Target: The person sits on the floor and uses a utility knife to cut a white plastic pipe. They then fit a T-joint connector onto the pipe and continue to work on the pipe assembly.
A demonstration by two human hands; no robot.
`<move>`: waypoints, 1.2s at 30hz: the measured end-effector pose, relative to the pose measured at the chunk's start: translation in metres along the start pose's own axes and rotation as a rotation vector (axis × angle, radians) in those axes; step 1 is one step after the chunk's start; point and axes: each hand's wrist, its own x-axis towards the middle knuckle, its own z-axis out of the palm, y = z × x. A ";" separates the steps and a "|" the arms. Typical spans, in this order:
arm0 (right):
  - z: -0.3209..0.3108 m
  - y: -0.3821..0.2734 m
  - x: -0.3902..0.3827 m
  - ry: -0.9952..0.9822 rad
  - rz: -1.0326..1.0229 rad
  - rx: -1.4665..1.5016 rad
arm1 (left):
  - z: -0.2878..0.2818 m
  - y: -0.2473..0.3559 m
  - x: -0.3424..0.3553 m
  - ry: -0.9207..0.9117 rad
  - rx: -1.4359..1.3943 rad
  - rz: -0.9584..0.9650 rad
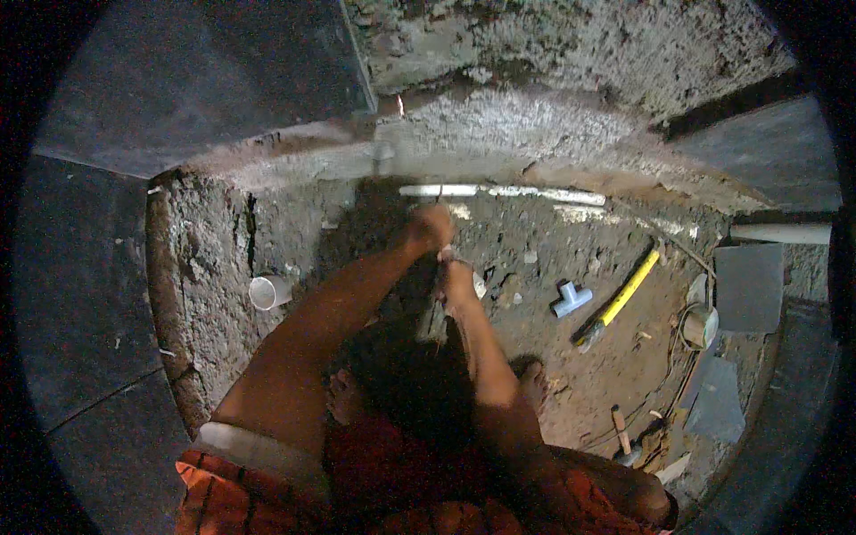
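Note:
My left hand (430,228) is closed in a fist just in front of the white pipe (437,191) along the foot of the wall. What it grips is blurred and dark. Close below it, my right hand (459,283) is also closed, around something I cannot make out. A pale, narrow piece (432,323) shows beneath the right hand, its kind unclear. Farther right, a second white pipe length (571,196) continues the line by the wall. Both forearms reach forward over the rough dirt floor, between my bare feet.
A grey pipe tee (571,299) and a yellow-handled tool (629,290) lie to the right. Beyond are a round container (698,326), loose wires, grey tile pieces (715,401) and a wooden-handled hammer (621,430). An open white pipe end (269,292) stands out at left.

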 end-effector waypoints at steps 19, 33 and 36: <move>-0.001 -0.006 0.027 0.112 -0.147 -0.412 | 0.071 -0.016 0.002 0.304 -0.169 0.003; 0.009 -0.023 0.027 0.092 -0.150 -0.394 | 0.083 -0.029 -0.009 0.357 -0.252 0.136; 0.005 -0.007 0.020 0.097 -0.125 -0.377 | 0.079 -0.032 -0.005 0.461 -0.198 0.104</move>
